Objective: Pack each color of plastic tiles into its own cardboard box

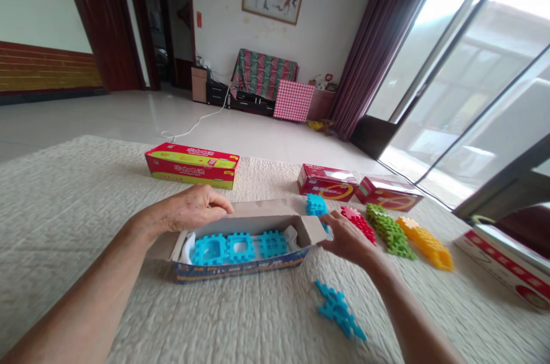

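Observation:
An open cardboard box lies in front of me on a cream quilted cover, with three light blue waffle blocks laid flat inside. My left hand rests on the box's far left rim, fingers curled over the flap. My right hand is at the box's right end flap, fingers touching a stack of blue blocks just beyond. Loose blue blocks lie near my right forearm.
Rows of red, green and yellow blocks lie to the right. A red-and-yellow box sits behind, two red boxes at back right, another box at the far right edge. Tiled floor and glass doors lie beyond.

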### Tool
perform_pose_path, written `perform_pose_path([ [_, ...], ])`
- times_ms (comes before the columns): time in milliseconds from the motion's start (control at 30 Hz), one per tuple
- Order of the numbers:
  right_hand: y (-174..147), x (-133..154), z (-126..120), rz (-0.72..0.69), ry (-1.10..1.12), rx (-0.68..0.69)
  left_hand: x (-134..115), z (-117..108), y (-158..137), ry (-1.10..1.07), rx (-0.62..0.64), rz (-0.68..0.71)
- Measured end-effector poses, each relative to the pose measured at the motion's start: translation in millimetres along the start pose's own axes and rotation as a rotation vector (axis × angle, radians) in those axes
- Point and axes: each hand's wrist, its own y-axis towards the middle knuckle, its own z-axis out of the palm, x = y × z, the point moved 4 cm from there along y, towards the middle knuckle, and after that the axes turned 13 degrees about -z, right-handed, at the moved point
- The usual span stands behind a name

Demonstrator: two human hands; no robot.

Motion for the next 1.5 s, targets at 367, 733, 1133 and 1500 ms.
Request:
perform_pose_path([
  [367,0,1,3,-0.124,0.04,0.026,2,-1,-1,-0.027,-0.017,-0.016],
  [733,4,91,-80,-0.304,0.067,-0.316,-4,-3,-4,-0.013,-0.057,0.026],
  [1133,42,169,-47,-0.411,0.209,-0.126,0,-2,-2,-0.017,-0.081,0.069],
  [1500,21,92,-85,-0.294,0.128,-0.501,-4,-1,-3,0.001,-0.056,0.041],
])
